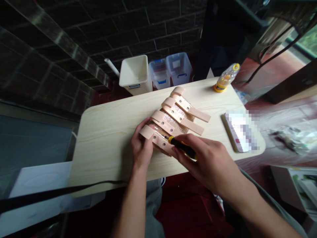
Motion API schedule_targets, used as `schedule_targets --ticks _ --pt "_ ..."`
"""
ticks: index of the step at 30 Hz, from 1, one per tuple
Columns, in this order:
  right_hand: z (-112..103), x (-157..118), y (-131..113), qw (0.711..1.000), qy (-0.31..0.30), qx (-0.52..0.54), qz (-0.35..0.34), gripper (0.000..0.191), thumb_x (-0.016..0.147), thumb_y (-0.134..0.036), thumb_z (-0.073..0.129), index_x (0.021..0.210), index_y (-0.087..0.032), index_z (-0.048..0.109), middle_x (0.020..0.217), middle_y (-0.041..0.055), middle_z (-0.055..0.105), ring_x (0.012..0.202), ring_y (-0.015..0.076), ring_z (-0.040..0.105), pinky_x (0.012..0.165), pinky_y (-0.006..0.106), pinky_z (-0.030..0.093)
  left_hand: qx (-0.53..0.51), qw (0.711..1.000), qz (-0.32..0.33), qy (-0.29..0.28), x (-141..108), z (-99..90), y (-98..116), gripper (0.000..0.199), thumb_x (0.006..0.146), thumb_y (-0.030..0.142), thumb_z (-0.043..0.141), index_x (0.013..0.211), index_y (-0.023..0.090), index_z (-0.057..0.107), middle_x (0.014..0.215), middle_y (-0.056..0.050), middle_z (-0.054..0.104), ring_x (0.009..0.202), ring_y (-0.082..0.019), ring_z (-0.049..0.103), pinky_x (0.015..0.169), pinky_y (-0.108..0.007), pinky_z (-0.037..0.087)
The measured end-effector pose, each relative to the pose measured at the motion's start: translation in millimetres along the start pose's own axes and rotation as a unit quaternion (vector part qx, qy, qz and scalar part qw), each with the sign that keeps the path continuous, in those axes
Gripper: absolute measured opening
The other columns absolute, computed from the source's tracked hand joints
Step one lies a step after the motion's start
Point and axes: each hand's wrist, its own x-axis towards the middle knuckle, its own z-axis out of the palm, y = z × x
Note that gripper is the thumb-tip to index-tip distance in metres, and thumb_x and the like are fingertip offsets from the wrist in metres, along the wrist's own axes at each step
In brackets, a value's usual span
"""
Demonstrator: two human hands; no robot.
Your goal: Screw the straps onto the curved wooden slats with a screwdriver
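Observation:
A brown block wrapped in clear tape (182, 126) lies on the table, with several pale strips across it. Dark screw heads dot each strip, and the far ends of some curl over in loops. My left hand (143, 143) is closed around the block's left end, thumb on top near the closest strip (158, 141). A screwdriver with a black and yellow handle (184, 147) is gripped in my right hand (210, 158). Its short shaft points left, its tip close to the screws on the nearest strip; whether it touches one I cannot tell.
The light wooden table (104, 142) has rounded corners. A clear bottle with a yellow cap and base (226, 78) stands at its back right. A flat box (231, 132), partly blurred out, lies at the right end. Behind are a cream bin (136, 71) and two clear tubs (179, 69).

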Motion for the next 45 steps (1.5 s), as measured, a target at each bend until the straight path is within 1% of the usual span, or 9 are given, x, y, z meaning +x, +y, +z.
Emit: schedule_targets --ticks 7,12,17,20,29,34,37,41,45 --pt "11.1 -0.1 0.9 0.999 -0.022 0.036 -0.026 0.013 0.106 -0.019 0.065 0.119 -0.017 0.069 0.106 0.0076 0.082 0.087 0.0220 0.081 0.076 0.029 0.060 0.005 0.996 0.072 -0.047 1.0 -3.3 -4.1 0.056 0.099 0.049 0.069 0.149 0.024 0.065 0.154 -0.012 0.068 0.144 -0.034 0.064 0.122 -0.047 0.053" --pt "14.9 0.8 4.9 0.999 -0.018 0.028 -0.030 0.018 0.105 -0.015 0.066 0.122 -0.017 0.069 0.109 0.0084 0.082 0.089 0.0225 0.081 0.078 0.031 0.062 0.041 0.992 0.104 -0.061 -0.1 -3.1 5.1 0.065 0.096 0.055 0.071 0.151 0.021 0.063 0.153 -0.014 0.067 0.144 -0.036 0.064 0.122 -0.050 0.054" --pt "10.2 -0.1 2.7 0.999 -0.027 -0.006 -0.043 0.020 0.106 -0.012 0.062 0.124 -0.017 0.070 0.103 0.0079 0.079 0.087 0.0235 0.079 0.079 0.034 0.063 0.064 0.988 0.128 -0.065 -0.2 -2.1 18.9 0.065 0.096 0.056 0.072 0.147 0.017 0.067 0.157 -0.017 0.064 0.148 -0.037 0.060 0.125 -0.049 0.051" --pt "7.2 -1.3 0.2 0.998 -0.035 -0.017 -0.045 0.024 0.107 -0.011 0.061 0.128 -0.018 0.070 0.102 0.0071 0.077 0.087 0.0233 0.078 0.079 0.034 0.063 0.071 0.987 0.128 -0.062 -0.8 -1.6 22.8 0.066 0.096 0.058 0.072 0.147 0.016 0.067 0.155 -0.018 0.066 0.145 -0.037 0.063 0.123 -0.049 0.053" --pt "9.1 -4.1 0.3 0.998 -0.014 -0.034 -0.045 0.018 0.108 -0.015 0.061 0.123 -0.017 0.071 0.103 0.0081 0.079 0.084 0.0224 0.077 0.076 0.032 0.061 0.050 0.991 0.117 -0.050 -2.5 1.3 21.3 0.063 0.094 0.052 0.075 0.146 0.016 0.068 0.150 -0.017 0.070 0.139 -0.035 0.069 0.118 -0.046 0.058" --pt "8.8 -7.6 -4.7 0.997 -0.055 -0.009 -0.051 0.023 0.110 -0.013 0.057 0.127 -0.020 0.070 0.108 0.0074 0.078 0.092 0.0210 0.076 0.080 0.031 0.060 0.089 0.982 0.159 -0.046 -4.4 0.5 18.0 0.060 0.096 0.049 0.072 0.147 0.017 0.068 0.150 -0.016 0.070 0.139 -0.035 0.068 0.120 -0.049 0.056" --pt "10.7 -8.8 -7.8 0.999 -0.041 0.007 -0.034 0.023 0.110 -0.016 0.059 0.130 -0.022 0.070 0.106 0.0067 0.079 0.091 0.0197 0.077 0.080 0.029 0.060 0.107 0.977 0.177 -0.049 -5.6 -0.4 15.5 0.059 0.097 0.048 0.072 0.147 0.018 0.068 0.152 -0.016 0.068 0.142 -0.034 0.066 0.123 -0.050 0.053" --pt "14.6 -7.0 -9.8 1.000 0.003 0.015 -0.003 0.013 0.107 -0.019 0.067 0.118 -0.019 0.073 0.102 0.0066 0.083 0.080 0.0187 0.079 0.071 0.026 0.058 0.102 0.977 0.182 -0.045 -6.6 -0.6 14.1 0.057 0.098 0.045 0.072 0.148 0.018 0.068 0.152 -0.015 0.069 0.142 -0.034 0.066 0.124 -0.049 0.053" --pt "17.9 -4.9 -11.3 0.999 0.031 0.002 0.014 0.004 0.105 -0.022 0.070 0.103 -0.020 0.073 0.088 0.0037 0.083 0.068 0.0174 0.078 0.061 0.024 0.053 0.093 0.975 0.197 -0.049 -7.0 -0.3 14.7 0.057 0.096 0.042 0.075 0.147 0.018 0.069 0.153 -0.016 0.068 0.142 -0.034 0.066 0.124 -0.049 0.053"
